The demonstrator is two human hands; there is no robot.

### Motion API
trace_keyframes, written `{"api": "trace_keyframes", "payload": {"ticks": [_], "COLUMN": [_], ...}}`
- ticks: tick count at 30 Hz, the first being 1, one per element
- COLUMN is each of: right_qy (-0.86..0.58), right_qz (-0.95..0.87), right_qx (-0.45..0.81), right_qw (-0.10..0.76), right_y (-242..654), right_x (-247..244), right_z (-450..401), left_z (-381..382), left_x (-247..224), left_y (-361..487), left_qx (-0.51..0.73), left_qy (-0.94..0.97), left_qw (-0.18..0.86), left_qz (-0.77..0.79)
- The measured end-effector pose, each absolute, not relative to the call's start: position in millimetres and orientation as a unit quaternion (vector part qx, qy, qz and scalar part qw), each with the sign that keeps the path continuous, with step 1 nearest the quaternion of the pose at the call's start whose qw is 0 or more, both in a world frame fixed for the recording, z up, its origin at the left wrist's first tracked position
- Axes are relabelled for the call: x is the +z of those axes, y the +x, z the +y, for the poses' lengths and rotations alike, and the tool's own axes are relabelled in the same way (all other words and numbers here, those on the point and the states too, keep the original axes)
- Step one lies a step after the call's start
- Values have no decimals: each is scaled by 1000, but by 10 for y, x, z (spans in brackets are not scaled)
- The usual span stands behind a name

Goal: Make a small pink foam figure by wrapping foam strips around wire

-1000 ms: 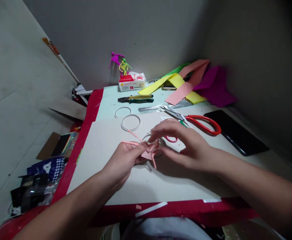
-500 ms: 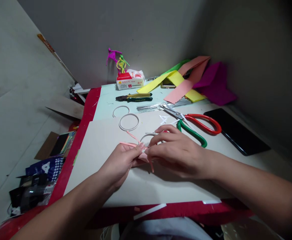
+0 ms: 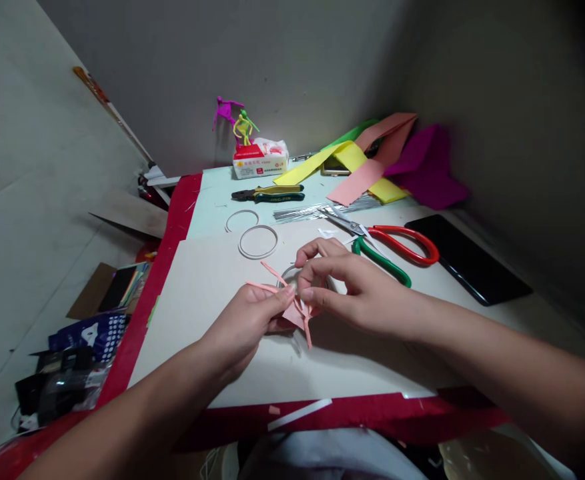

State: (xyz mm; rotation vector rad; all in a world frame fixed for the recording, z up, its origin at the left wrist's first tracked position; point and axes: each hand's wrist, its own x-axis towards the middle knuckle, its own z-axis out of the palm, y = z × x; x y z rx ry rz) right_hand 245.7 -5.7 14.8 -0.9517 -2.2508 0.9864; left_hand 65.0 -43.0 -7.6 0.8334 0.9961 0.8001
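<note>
My left hand [image 3: 252, 310] pinches a small pink paper figure [image 3: 297, 315] between thumb and fingers, above the pale board. Thin twisted pink limbs stick out to the upper left and downward, and a flat pink piece spreads at its lower side. Close against it on the right is my right hand [image 3: 345, 283], its thumb and fingertips curled together by the figure. What those fingertips grip is too small to make out. Behind the hands lies a roll of tape [image 3: 283, 273], partly hidden. Two more thin rolls, one nearer [image 3: 258, 242] and one farther [image 3: 242, 221], lie beyond.
Scissors [image 3: 377, 243] with red and green handles lie right of my hands, beside a black tablet [image 3: 465, 257]. Farther back are pliers [image 3: 269, 194], thin wires [image 3: 302, 213], coloured crepe paper [image 3: 359, 180], and a tissue pack [image 3: 261, 162] with small paper figures [image 3: 242, 127].
My right hand has lifted and drawn back slightly from the pink figure, uncovering more of its lower part. My left hand keeps its hold with little movement.
</note>
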Motion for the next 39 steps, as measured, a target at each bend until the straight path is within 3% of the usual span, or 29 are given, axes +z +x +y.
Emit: {"api": "trace_keyframes", "payload": {"ticks": [19,31,39], "right_qy": [-367,-364,-377], "right_qz": [-846,-868,-849], "right_qx": [293,179,213], "right_qw": [251,288,302], "right_y": [2437,2392,2411], "right_x": [77,-76,-171], "right_z": [-73,-182,-139], "left_z": [-386,-368,-388], "left_x": [-130,-179,-132], "left_y": [654,648,656], "left_qx": [348,340,308], "left_qy": [361,354,370], "left_qw": [745,731,729], "left_qz": [440,474,488]}}
